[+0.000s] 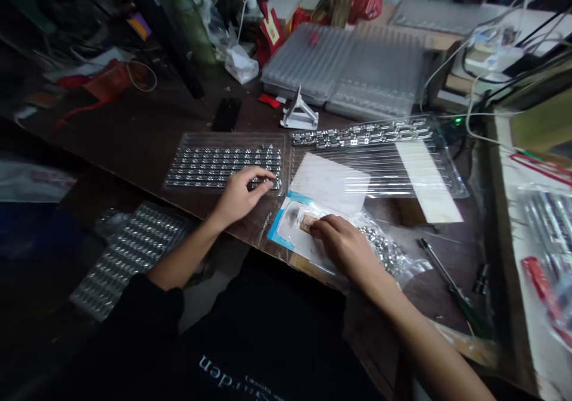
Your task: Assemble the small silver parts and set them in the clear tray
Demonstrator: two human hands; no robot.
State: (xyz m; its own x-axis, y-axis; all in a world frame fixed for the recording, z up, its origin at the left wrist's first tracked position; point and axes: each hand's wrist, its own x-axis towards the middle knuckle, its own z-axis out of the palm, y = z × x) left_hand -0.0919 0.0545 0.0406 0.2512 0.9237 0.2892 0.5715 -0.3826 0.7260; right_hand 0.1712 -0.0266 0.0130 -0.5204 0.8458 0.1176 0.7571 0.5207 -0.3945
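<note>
My left hand (245,193) is over the right end of a clear tray (232,140) filled with rows of small metal parts (201,167). Its thumb and index finger are apart, with no object visible between them. My right hand (344,243) has its fingertips together on a small copper-coloured piece (307,223), which lies on a white pad with blue tape (280,233). Beside that hand sits a plastic bag of small shiny metal parts (386,251). A second clear tray (379,174) holds metal pieces along its back edge, with white card (333,177) across its front left.
A white stand (299,115) and a black phone (226,115) are behind the trays. Stacked clear trays (308,58) fill the back. A screwdriver-like tool (453,285) lies at the right. Another filled tray (129,258) sits lower left, below the table edge.
</note>
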